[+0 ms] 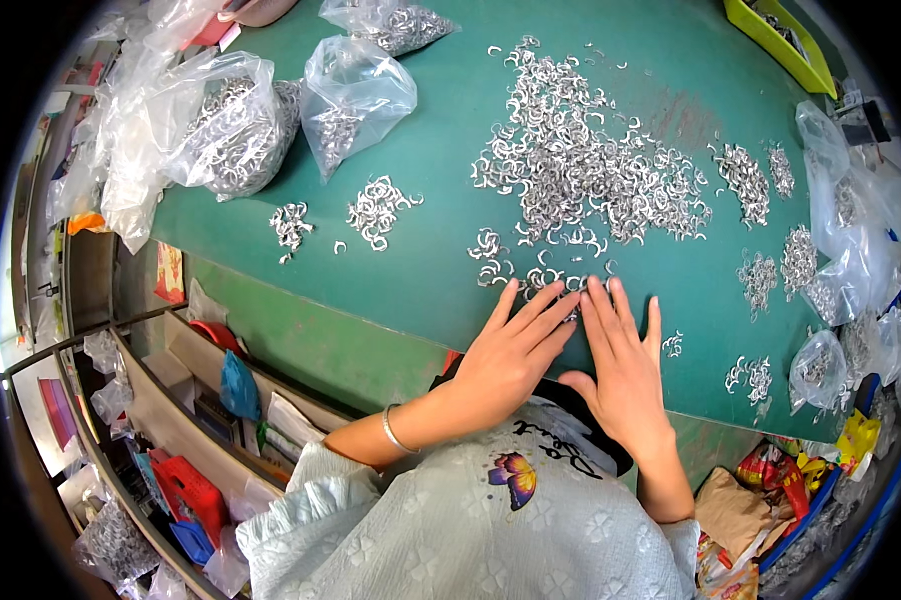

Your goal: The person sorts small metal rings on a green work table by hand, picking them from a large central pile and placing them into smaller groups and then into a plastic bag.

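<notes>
Both my hands lie side by side at the near edge of the green table. My left hand (511,345) has its fingers stretched out over a few small silver C-shaped metal pieces (541,275). Beside it, my right hand (621,350) is flat with fingers extended and thumb apart, its fingertips touching or nearly touching the same pieces. Some of these are hidden under the fingers. Just beyond spreads a large heap of the curved metal pieces (581,170). Two small piles, one tiny pile (291,228) and one larger pile (379,210), sit off to the left.
Clear plastic bags of metal pieces (236,140) stand at the back left. Small sorted piles (746,185) line the right side near more plastic bags (819,365). A yellow-green bin (786,45) is at the far right corner. Shelves with a red container (186,490) are at lower left.
</notes>
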Available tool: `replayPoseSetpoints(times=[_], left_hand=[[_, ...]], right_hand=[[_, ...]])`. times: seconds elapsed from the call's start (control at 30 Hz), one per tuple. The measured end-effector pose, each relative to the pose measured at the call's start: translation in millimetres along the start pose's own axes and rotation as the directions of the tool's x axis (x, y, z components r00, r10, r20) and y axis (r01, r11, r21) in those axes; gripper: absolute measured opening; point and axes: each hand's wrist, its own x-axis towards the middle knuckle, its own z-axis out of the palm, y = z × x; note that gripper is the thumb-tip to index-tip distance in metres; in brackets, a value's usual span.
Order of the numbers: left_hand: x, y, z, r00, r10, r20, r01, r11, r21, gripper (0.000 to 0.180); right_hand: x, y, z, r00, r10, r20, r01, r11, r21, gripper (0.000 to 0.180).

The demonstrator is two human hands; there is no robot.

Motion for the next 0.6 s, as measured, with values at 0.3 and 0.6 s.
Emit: replayPoseSetpoints(times=[0.3,0.6], left_hand=[[-7.2,-1.1,3.5,0.997,-0.022,-0.069,0.020,0.999,-0.042,0.036],[0.6,2.9,-1.8,0.992,-0.054,-0.112,0.053,0.999,-0.009,0.033]], right_hand=[[-27.6,-5.0,0.7,0.991,-0.021,0.129,0.019,1.000,0.016,0.091],[-36.1,-1.6,-1.9,0.994,0.040,0.102,-0.045,0.998,0.038,0.086]])
